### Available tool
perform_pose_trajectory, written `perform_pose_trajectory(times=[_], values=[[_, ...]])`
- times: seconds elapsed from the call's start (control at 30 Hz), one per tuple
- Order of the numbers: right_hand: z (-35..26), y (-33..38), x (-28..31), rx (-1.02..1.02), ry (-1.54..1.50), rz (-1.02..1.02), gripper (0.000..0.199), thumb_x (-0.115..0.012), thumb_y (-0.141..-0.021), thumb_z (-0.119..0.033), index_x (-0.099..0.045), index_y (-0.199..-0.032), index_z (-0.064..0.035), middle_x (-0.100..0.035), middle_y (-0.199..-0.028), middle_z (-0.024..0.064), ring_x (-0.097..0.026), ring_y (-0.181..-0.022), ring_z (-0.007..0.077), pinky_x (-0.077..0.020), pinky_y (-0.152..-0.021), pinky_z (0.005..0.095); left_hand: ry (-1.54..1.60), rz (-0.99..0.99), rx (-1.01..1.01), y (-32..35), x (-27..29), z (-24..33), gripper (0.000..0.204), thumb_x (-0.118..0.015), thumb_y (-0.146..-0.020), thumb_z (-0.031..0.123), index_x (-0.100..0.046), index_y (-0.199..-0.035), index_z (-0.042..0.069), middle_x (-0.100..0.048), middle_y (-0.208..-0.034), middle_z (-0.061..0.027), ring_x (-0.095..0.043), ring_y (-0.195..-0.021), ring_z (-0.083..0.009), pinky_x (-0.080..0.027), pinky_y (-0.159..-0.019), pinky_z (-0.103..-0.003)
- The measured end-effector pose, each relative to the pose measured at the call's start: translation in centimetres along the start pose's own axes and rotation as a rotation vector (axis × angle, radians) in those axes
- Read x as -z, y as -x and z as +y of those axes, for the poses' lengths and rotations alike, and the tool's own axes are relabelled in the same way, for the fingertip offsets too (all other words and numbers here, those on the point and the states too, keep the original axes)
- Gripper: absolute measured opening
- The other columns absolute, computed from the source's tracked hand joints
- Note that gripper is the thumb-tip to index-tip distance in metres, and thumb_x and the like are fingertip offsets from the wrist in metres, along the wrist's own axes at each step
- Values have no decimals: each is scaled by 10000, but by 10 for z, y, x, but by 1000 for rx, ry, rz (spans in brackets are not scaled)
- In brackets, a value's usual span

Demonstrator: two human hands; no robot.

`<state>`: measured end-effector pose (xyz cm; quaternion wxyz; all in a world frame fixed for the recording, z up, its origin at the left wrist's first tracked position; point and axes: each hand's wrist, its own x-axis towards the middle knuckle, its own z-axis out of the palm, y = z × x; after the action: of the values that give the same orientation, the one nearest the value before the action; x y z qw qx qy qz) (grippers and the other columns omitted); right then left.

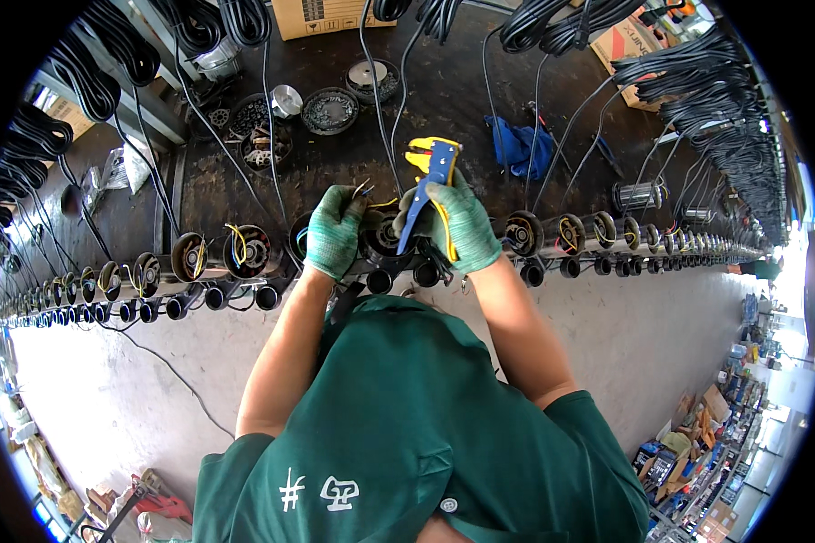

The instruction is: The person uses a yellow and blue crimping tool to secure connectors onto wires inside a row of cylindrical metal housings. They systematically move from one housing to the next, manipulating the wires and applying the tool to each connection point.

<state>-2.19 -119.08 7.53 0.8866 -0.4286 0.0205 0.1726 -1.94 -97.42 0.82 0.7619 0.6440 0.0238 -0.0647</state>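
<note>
L hand [337, 231], in a green knit glove, has its grip narrow, thumb & fingertips pinching thin insulated wires [364, 189] w/ the ends poking up on the far side. R hand [466, 226], same kind of glove, has its grip closed round a blue-and-yellow wire stripper [440, 165], head pointing far, handles spread toward the near side. Stripper is just R of the wires, over the near part of the dark brown table [321, 161]. A round, dark metal motor housing [382, 240] sits b/w the hands, partly hidden by the R one.

In the way: a thin black cable [386, 136] runs down b/w the hands from the far side; more housings crowd close, e.g. an open one w/ yellow wires [246, 252] to the L & a copper-wound one [523, 233] to the R.

Farther off: a round black dish of small metal parts [330, 133], far L of the stripper; shiny metal cup [287, 101] just L of it; crumpled blue cloth [522, 147] far R; brown cardboard box [330, 16] at the far edge; black coiled cables [534, 25] hanging far R.
</note>
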Motion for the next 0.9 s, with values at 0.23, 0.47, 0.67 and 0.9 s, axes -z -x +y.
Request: perform_pose_trajectory(times=[0.23, 0.47, 0.67, 0.9], values=[[8, 26, 13, -61, 122, 48, 566, -628, -1027, -180, -433, -1551, -92, -705, -1011, 151, -746, -834, 290, -652, -754, 463, -59, -102, -29, 3, 4, 5, 320, -757, -952, 3, -628, -1244, -11, -726, -1121, -75, -679, -1015, -146, -584, -921, -297], [12, 37, 15, -247, 61, -41, 607, -616, -997, -143, -448, -1574, -62, -696, -1205, 142, -742, -882, 239, -637, -819, 383, -145, -124, 19, 3, 7, 10, 233, -749, -954, -10, -688, -1179, 1, -728, -1066, -50, -661, -976, -122, -569, -877, -286], [3, 35, 2, -284, 122, -118, 627, -636, -981, -172, -444, -1567, -54, -734, -1033, 136, -753, -842, 241, -636, -780, 385, -56, -161, -22, 2, 9, 1, 175, -739, -980, 5, -704, -1151, 15, -714, -1022, -18, -647, -941, -105, -556, -857, -273], [-15, 32, 2, -388, 119, -156, 631, -671, -982, -213, -453, -1559, -82, -736, -1011, 128, -753, -837, 234, -638, -769, 395, -154, -183, -115, 2, 11, 3, 168, -731, -999, 40, -701, -1161, 11, -725, -1019, -20, -644, -927, -95, -554, -857, -274]])
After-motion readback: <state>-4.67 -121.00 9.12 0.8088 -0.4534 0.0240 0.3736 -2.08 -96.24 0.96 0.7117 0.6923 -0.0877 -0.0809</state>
